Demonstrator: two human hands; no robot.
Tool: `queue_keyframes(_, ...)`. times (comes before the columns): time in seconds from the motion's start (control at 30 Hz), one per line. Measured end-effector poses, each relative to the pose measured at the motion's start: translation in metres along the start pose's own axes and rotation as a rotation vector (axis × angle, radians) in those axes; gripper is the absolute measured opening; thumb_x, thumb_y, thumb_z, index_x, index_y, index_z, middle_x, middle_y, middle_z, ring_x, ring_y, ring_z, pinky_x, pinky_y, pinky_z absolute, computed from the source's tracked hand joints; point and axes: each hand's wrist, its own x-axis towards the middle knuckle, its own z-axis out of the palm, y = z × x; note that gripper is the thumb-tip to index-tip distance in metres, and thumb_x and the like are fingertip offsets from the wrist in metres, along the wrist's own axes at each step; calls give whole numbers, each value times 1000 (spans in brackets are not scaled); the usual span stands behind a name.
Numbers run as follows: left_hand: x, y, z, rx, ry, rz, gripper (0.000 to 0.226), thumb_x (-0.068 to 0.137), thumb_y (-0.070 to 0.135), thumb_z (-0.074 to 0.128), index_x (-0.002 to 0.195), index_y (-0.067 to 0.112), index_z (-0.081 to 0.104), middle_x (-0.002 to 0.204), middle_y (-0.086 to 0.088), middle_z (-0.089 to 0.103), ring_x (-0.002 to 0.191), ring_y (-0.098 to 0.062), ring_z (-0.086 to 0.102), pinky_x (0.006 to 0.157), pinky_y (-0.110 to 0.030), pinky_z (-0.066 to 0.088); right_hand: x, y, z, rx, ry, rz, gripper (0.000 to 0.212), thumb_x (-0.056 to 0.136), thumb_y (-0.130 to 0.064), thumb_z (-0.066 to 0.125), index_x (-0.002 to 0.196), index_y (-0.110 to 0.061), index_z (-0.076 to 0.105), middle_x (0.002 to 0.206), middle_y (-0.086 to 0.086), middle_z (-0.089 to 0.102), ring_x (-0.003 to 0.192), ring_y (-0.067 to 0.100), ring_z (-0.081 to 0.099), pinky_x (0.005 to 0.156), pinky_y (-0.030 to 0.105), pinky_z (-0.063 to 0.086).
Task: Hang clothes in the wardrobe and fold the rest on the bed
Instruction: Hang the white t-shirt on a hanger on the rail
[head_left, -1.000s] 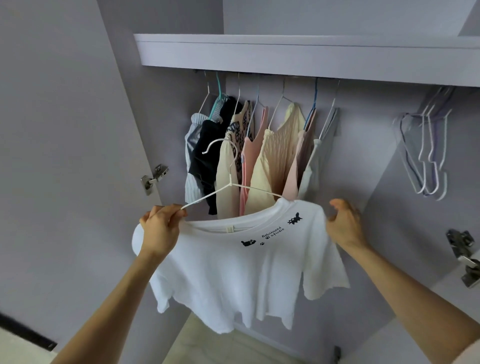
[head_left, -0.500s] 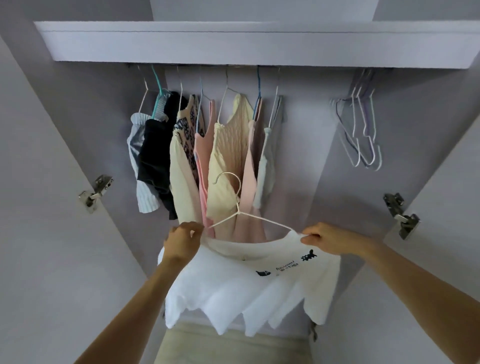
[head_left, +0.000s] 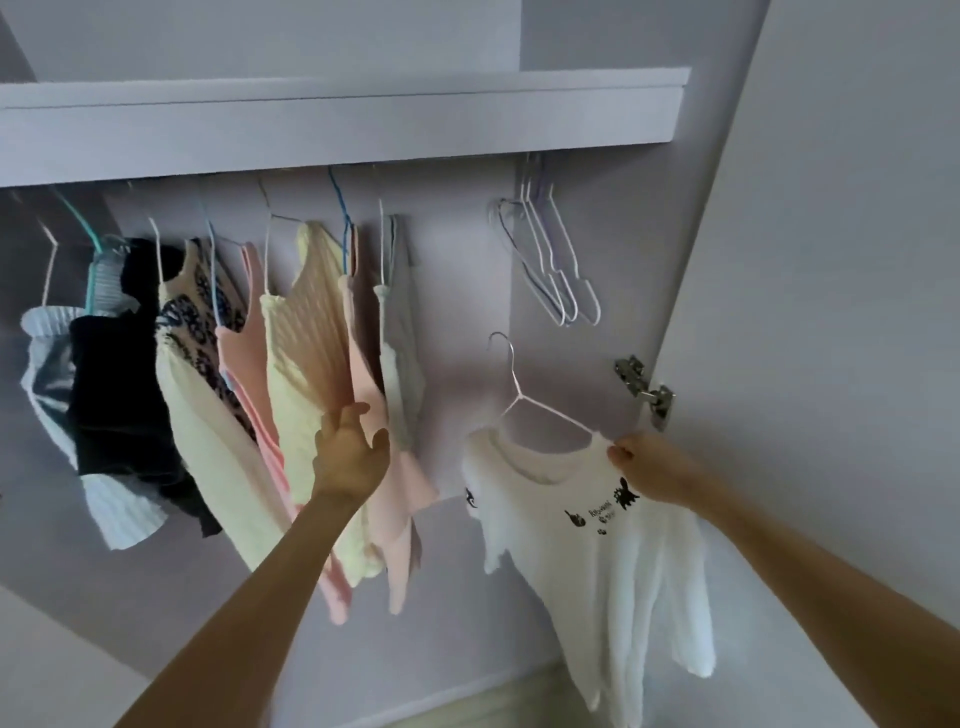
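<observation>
While the white T-shirt (head_left: 597, 525) hangs on its white wire hanger (head_left: 540, 410), the right hand (head_left: 652, 470) pinches the hanger's right shoulder through the cloth, fingers curled on it. The hook (head_left: 501, 345) points up and to the left, well below the rail, which sits hidden under the shelf (head_left: 337, 124). The gap the hook must reach lies straight above it, between the grey top (head_left: 400, 343) and the bunch of empty hangers (head_left: 556, 270). The left hand (head_left: 350, 452) is spread flat against the hung pink garment (head_left: 395, 483), fingers straight, seemingly pushing the row leftward, though actual contact is hard to confirm. So the lift falls to the right hand: up and slightly back.
</observation>
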Motion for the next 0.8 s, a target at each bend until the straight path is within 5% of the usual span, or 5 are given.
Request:
queue_keyframes(0.13, 17, 23, -8, 49, 67, 105, 44, 90, 11, 54, 132, 4, 43, 135, -18, 36, 124, -38, 34, 100, -47, 33, 0, -28, -7, 38, 129, -25, 32, 102, -17, 27, 113, 1, 50, 110, 25, 60, 99, 35, 58, 78, 32, 41)
queue_keyframes(0.37, 49, 43, -28, 211, 113, 190, 52, 91, 20, 50, 140, 13, 35, 140, -13, 31, 128, -35, 27, 106, -48, 25, 20, -83, -19, -225, 405, -113, 19, 98, -14, 32, 106, -5, 47, 97, 17, 65, 91, 36, 62, 65, 34, 36)
queue_keyframes(0.8, 82, 45, -2, 390, -14, 236, 63, 94, 33, 44, 149, 28, 12, 158, 3, -2, 144, -27, -4, 111, -51, 16, 131, -167, -32, -100, 552, -200, 22, 92, -1, 39, 114, 3, 44, 99, 20, 65, 93, 38, 62, 64, 34, 35)
